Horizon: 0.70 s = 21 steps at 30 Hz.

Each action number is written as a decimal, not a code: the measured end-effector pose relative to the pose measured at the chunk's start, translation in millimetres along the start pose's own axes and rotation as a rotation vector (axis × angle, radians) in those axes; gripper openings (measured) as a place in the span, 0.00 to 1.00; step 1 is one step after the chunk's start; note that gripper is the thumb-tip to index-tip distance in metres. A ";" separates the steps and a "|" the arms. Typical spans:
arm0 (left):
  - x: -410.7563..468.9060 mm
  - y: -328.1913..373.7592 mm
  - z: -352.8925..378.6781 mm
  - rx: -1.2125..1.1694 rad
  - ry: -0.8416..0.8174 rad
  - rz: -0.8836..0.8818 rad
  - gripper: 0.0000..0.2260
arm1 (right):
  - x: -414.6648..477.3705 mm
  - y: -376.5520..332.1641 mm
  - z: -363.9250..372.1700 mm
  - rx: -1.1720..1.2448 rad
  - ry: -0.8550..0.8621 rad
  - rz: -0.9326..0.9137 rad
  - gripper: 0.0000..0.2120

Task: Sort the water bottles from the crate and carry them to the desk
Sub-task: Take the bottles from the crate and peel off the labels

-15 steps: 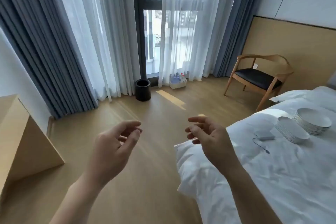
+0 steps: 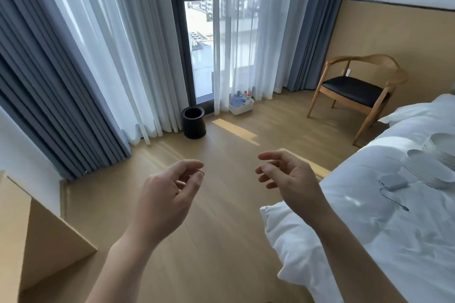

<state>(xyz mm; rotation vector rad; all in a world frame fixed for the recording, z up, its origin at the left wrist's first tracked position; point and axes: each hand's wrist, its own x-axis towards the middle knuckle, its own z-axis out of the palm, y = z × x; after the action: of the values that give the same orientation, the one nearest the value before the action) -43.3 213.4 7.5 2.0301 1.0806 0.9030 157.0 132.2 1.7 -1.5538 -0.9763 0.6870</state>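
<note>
Facing the window wall, you have the wooden floor [image 2: 221,248] stretching ahead between the white bed [image 2: 369,241] on your right and a slanted wooden panel [image 2: 37,233] at lower left. That panel may belong to the counter, though too little of it shows to be sure. Sheer curtains [image 2: 246,44] hang down to the floor across the far wall, and a wooden chair [image 2: 354,88] sits in the right corner.

Your left hand [image 2: 165,194] and right hand [image 2: 288,179] are raised in front of you, palms turned toward each other. The fingers are loosely curled and both hands hold nothing.

A black bin [image 2: 193,122] stands at the foot of the window. Just to its right, against the curtain hem, is the small white crate [image 2: 242,108].

The water bottles [image 2: 240,99] stand upright in the crate, caps up, so their long axes run vertically. They are too small to count from here.

The crate lies straight ahead and well apart from both hands, on a line running up between them. It sits slightly closer to the right hand's side. You will likely need to walk across the open floor and stoop before either hand can reach, and the right hand looks marginally better placed to lead.
</note>
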 end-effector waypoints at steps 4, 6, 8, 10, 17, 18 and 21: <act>45.1 -11.4 6.8 0.042 -0.054 0.005 0.10 | 45.3 6.7 6.1 0.035 0.023 0.015 0.09; 71.9 -15.4 10.8 0.073 -0.080 0.017 0.11 | 74.1 10.7 7.7 0.070 0.038 0.020 0.09; 101.2 -17.8 14.8 0.104 -0.087 0.035 0.11 | 109.4 15.1 9.9 0.099 0.040 0.024 0.08; 132.3 -20.4 18.4 0.103 -0.060 0.028 0.11 | 149.6 18.2 12.4 0.144 0.027 0.029 0.08; 249.2 -21.3 42.2 0.081 0.056 -0.016 0.09 | 282.2 23.9 -9.1 0.183 0.019 0.047 0.08; 264.9 -21.6 52.0 0.062 0.072 -0.019 0.09 | 297.9 26.5 -14.6 0.176 0.015 0.041 0.08; 310.7 -25.8 87.9 0.031 0.047 -0.022 0.05 | 333.0 37.3 -32.7 0.135 0.024 0.048 0.08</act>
<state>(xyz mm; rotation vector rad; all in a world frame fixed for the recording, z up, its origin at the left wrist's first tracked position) 147.8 474.7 20.9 2.0272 1.1472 0.9322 355.4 404.2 -1.9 -1.4678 -0.8592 0.7510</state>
